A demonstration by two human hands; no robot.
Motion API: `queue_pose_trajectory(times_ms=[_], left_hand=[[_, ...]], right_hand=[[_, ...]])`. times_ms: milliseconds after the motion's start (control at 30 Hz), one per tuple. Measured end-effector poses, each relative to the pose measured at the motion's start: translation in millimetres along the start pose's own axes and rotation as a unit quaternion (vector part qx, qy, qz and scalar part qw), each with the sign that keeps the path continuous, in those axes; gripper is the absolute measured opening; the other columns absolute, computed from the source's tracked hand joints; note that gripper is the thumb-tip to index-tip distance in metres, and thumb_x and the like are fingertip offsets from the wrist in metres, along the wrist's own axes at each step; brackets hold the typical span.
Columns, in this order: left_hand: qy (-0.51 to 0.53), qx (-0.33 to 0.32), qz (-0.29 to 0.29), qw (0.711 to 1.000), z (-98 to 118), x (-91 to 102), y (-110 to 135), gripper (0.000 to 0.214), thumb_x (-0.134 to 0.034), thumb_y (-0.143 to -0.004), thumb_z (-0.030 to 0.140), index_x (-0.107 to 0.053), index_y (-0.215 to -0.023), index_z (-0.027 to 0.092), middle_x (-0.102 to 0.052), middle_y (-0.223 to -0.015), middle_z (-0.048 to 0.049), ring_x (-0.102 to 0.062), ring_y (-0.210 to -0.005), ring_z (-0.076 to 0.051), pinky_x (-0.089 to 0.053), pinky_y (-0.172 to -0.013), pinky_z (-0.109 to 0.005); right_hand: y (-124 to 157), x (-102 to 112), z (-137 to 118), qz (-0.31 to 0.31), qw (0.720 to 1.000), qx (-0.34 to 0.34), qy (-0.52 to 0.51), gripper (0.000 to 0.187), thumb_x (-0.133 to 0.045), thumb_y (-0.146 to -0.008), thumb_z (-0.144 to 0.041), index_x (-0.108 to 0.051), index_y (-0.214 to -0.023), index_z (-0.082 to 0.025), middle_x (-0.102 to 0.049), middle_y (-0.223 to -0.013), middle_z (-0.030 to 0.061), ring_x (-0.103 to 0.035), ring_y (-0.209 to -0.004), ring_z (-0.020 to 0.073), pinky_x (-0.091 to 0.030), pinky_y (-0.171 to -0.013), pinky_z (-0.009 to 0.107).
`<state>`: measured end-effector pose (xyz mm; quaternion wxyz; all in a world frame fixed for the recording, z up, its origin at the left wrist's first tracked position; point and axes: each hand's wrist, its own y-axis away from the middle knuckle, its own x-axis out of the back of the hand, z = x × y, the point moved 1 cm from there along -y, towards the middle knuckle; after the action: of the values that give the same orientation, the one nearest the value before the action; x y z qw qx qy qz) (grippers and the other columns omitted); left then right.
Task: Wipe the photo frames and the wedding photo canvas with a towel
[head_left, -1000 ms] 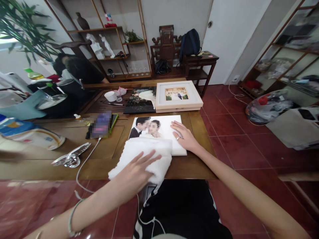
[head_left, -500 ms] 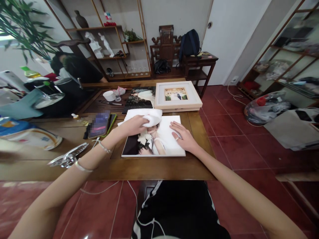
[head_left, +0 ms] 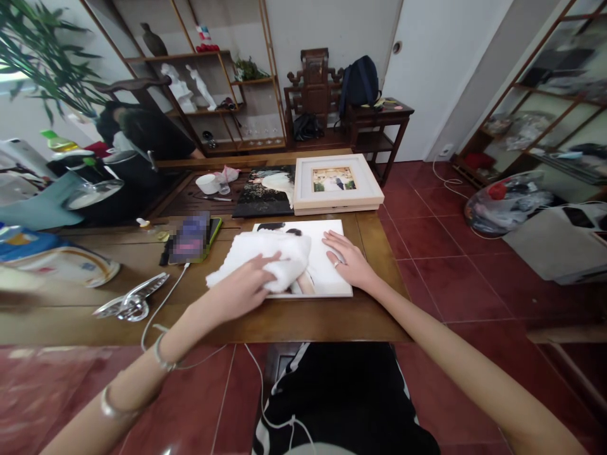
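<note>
The left hand [head_left: 244, 287] has its fingers laid over a white cloth [head_left: 289, 246], holding it with a fold bunched at their tips; slight blur makes it hard to judge how tight that hold is. Beneath those fingers and the cloth, a photo panel [head_left: 323, 278] lies flat on the wooden surface [head_left: 332, 319]. The right hand [head_left: 348, 259] rests on the panel's right part, its fingers spread and grasping nothing, just to the right of the left fingers. Beyond both sets of fingers are a pale framed picture [head_left: 334, 180] and, left of it, a dark print [head_left: 260, 193]. Left of the left fingers lie a phone [head_left: 190, 237] and a shiny metal object [head_left: 133, 303].
</note>
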<state>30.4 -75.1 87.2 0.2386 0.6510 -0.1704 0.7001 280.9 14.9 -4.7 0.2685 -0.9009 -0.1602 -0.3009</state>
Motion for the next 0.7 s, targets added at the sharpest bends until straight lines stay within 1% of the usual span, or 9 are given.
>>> queue_pose_trajectory(times_ms=[67,167,233,333,433,533,600,667,700], left_hand=[[0.027,-0.016,-0.007,0.999,23,-0.7,23,0.034,-0.045,-0.081,0.001,-0.074,-0.085,0.018,-0.054,-0.145,-0.0082,-0.048,-0.137,-0.026,-0.036,-0.117,-0.044],[0.077,-0.042,0.005,0.996,49,-1.9,51,0.035,-0.047,-0.076,-0.003,-0.073,-0.074,0.02,-0.053,-0.146,-0.0013,-0.043,-0.141,-0.024,-0.031,-0.121,-0.041],[0.099,-0.06,0.009,0.993,57,-1.8,61,0.034,-0.049,-0.075,-0.004,-0.071,-0.069,0.021,-0.052,-0.147,0.0018,-0.043,-0.141,-0.023,-0.03,-0.122,-0.039],[0.09,-0.069,0.009,0.994,56,1.1,62,0.033,-0.049,-0.076,-0.004,-0.071,-0.071,0.021,-0.049,-0.149,0.0011,-0.042,-0.141,-0.023,-0.034,-0.12,-0.039],[0.056,-0.057,0.003,0.997,40,4.2,44,0.035,-0.046,-0.078,-0.003,-0.073,-0.078,0.019,-0.048,-0.15,-0.0031,-0.045,-0.139,-0.025,-0.039,-0.117,-0.04],[0.017,-0.038,-0.005,0.999,12,0.8,14,0.034,-0.045,-0.08,-0.001,-0.073,-0.083,0.018,-0.05,-0.148,-0.0075,-0.049,-0.136,-0.027,-0.042,-0.113,-0.043],[-0.01,-0.016,0.026,0.999,-14,-5.2,-8,0.03,-0.046,-0.084,0.005,-0.073,-0.084,0.016,-0.051,-0.147,-0.0131,-0.054,-0.131,-0.029,-0.045,-0.109,-0.044],[-0.031,-0.002,0.07,0.997,-40,-12.8,-27,0.025,-0.048,-0.088,0.014,-0.073,-0.092,0.014,-0.053,-0.144,-0.018,-0.056,-0.128,-0.031,-0.042,-0.111,-0.049],[-0.04,0.002,0.095,0.995,-53,-16.4,-35,0.024,-0.05,-0.088,0.017,-0.074,-0.092,0.014,-0.056,-0.141,-0.0184,-0.055,-0.129,-0.032,-0.039,-0.113,-0.051]], right_hand=[[0,0,0,0.004,1.0,0.0,0.003,0.039,-0.05,-0.092,-0.024,-0.067,-0.127,-0.019,-0.058,-0.141,0.011,-0.045,-0.14,0.0253,-0.036,-0.118,0.051],[-1,-1,1,0.005,1.0,0.001,0.005,0.038,-0.05,-0.092,-0.024,-0.067,-0.126,-0.02,-0.058,-0.141,0.0107,-0.045,-0.139,0.0254,-0.036,-0.117,0.052],[-1,-2,1,0.003,1.0,0.0,0.005,0.038,-0.05,-0.092,-0.024,-0.067,-0.126,-0.019,-0.058,-0.141,0.0107,-0.045,-0.139,0.0255,-0.036,-0.117,0.052],[-1,-2,2,0.003,1.0,-0.003,0.006,0.039,-0.05,-0.092,-0.024,-0.067,-0.126,-0.019,-0.059,-0.141,0.0108,-0.046,-0.139,0.0255,-0.036,-0.118,0.052],[0,-1,1,0.005,1.0,-0.004,0.01,0.039,-0.05,-0.092,-0.024,-0.067,-0.126,-0.019,-0.059,-0.141,0.0106,-0.046,-0.139,0.0252,-0.036,-0.118,0.051],[0,0,1,0.0,1.0,-0.003,0.016,0.039,-0.049,-0.092,-0.025,-0.066,-0.127,-0.02,-0.058,-0.141,0.0103,-0.045,-0.14,0.0246,-0.035,-0.118,0.052],[0,0,0,-0.001,1.0,0.0,0.017,0.039,-0.049,-0.093,-0.025,-0.066,-0.127,-0.02,-0.058,-0.142,0.0106,-0.045,-0.14,0.0246,-0.035,-0.118,0.052],[0,0,0,0.001,1.0,0.003,0.015,0.039,-0.049,-0.093,-0.025,-0.066,-0.127,-0.019,-0.058,-0.141,0.0114,-0.045,-0.14,0.0251,-0.035,-0.118,0.052],[0,0,0,0.002,1.0,0.004,0.014,0.039,-0.049,-0.093,-0.025,-0.066,-0.127,-0.019,-0.058,-0.141,0.0117,-0.045,-0.14,0.0253,-0.035,-0.118,0.052]])
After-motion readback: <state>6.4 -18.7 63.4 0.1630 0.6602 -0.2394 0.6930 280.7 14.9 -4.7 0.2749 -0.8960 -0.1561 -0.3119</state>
